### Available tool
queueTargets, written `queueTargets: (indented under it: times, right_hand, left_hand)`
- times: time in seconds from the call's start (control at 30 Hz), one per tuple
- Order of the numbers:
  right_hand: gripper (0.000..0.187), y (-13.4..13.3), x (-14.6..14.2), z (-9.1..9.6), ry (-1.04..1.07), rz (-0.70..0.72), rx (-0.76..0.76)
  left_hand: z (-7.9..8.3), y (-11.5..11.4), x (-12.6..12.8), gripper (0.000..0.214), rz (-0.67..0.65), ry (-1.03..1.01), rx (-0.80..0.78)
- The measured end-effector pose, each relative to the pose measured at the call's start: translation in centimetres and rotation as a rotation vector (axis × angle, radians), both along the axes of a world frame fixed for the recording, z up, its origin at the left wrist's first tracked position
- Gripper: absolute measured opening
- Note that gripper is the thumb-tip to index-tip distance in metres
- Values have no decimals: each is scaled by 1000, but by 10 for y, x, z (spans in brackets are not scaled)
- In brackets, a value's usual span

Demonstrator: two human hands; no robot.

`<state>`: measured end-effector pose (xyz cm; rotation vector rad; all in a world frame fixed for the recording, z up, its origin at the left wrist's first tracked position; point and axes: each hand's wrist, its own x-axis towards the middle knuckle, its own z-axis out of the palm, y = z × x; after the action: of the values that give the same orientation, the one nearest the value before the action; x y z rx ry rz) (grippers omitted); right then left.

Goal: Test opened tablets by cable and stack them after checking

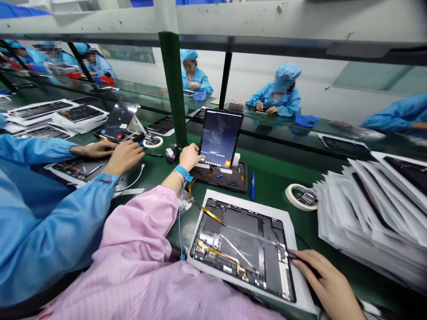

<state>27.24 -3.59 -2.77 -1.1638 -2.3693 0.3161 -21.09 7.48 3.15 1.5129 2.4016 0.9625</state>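
My left hand (189, 157) reaches forward in a pink sleeve with a blue wrist strap and grips the left edge of an upright tablet screen (220, 138), which stands lit on a dark fixture (230, 178). My right hand (325, 280) rests at the lower right corner of an opened tablet chassis (245, 246) lying on a white sheet. Its fingers are curled round a thin dark tool (302, 262) that touches the chassis edge. Orange flex cables cross the chassis.
A co-worker in blue (40, 213) sits close on my left, hands on another tablet (118, 122). A blue pen (252, 186) and tape rolls (302, 197) lie on the green bench. Stacked tablets in white sleeves (376, 209) fill the right. Several workers sit across the line.
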Motion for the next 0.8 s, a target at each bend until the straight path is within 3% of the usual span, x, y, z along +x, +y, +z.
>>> queueTargets:
  times: [0.13,0.33,0.57,0.8]
  right_hand:
    - [34,0,1,-1,-9,-13,2]
    - [33,2,6,-3,-21,-15,17]
    - [36,4,6,-5,-10,-32,9]
    - [38,1,1,1,5,-77,-73]
  left_hand:
    - [-17,5,-4,26,-19,-19,70]
    - [-16,6,-11,54,-148,-89,101]
    - [-19,28,-13,32,-307,-481,360]
    - [-23,45,-2,25,-95,-714,518]
